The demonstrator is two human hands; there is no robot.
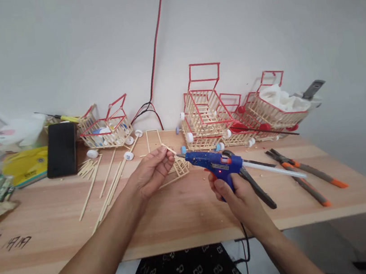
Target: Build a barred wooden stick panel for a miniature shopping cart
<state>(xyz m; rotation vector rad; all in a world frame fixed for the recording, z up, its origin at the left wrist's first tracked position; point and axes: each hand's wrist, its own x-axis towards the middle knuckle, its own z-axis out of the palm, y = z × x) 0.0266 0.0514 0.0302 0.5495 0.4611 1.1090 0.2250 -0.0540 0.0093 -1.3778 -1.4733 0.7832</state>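
My left hand [155,170] pinches a short wooden stick [169,149] above the middle of the table. Wrapped round the handle of a blue glue gun [214,162] is my right hand [233,193]. The gun's nozzle points left and meets, or nearly meets, the short stick. A white glue stick [276,169] juts from the gun's back, and a small red light shows on its side. Behind and below my left fingers lies a small wooden lattice frame [181,166], partly hidden. A flat rectangular stick frame [153,141] lies farther back.
Stick carts with red rims [207,106] line the wall, with another cart [105,132] at the left. Long sticks [109,190], a black phone [61,149] and a yellow packet [30,165] are at left. Orange-grey pliers [307,183] lie right. A black-handled tool [258,187] lies behind my right hand.
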